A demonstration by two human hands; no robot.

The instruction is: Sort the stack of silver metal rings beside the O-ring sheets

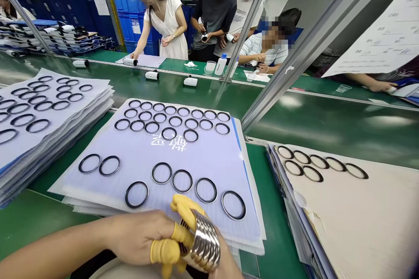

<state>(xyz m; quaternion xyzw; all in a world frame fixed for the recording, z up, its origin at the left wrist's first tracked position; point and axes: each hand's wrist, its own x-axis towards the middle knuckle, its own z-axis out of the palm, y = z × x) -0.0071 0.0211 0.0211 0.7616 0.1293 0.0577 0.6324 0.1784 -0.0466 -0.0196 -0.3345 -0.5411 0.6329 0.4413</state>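
Low in the middle, a stack of shiny metal rings [206,244] lies in my right hand [221,244]. Its yellow-cotted fingers curl over the top of the stack, and the rings hide most of the palm. My left hand [144,237], also with yellow finger cots, comes in from the left; its bent fingers grip the left end of the same stack. Just beyond, black-and-silver rings [182,181] lie spread on a pile of pale sheets [137,161], in close rows at the back and more loosely at the front.
More rings lie on a sheet pile at left [65,135] and on a cream sheet pile at right [353,218]. A slanted metal post [294,56] rises between. Across the green belt [131,87], carrying white cylindrical parts [190,81], several people work at a bench.
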